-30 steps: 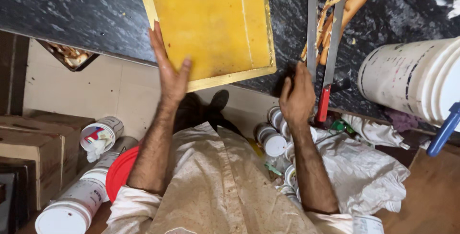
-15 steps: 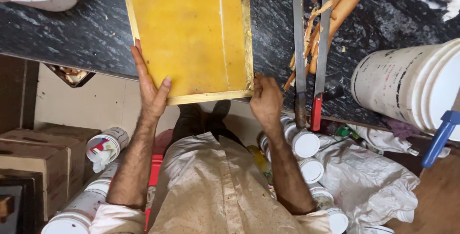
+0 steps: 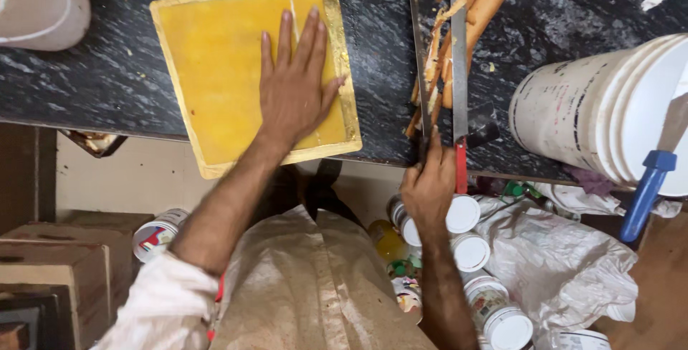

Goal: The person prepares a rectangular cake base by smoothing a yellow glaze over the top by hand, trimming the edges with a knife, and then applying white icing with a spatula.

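Left hand (image 3: 294, 99) lay flat on the yellow board (image 3: 215, 70), fingers spread wide, palm pressing down, gripping nothing. The board sat on the dark marbled bench (image 3: 115, 70), tilted a bit, its near corner hanging past the bench edge. Right hand (image 3: 428, 185) was at the bench's front edge, fingers curled on the handle end of a long flat blade (image 3: 418, 49) (the grip itself was partly hidden, looked closed). Just beside it lay a second blade with a red handle (image 3: 459, 70), touching some orange-brown sticks (image 3: 473, 20). A white bucket (image 3: 595, 113) lay on its side at the right, with a blue handle (image 3: 645, 189) near its rim. White-lidded jars (image 3: 469, 250) stood on the floor below, next to a crumpled white sack (image 3: 566, 264). Cardboard boxes (image 3: 50, 271) sat lower left.
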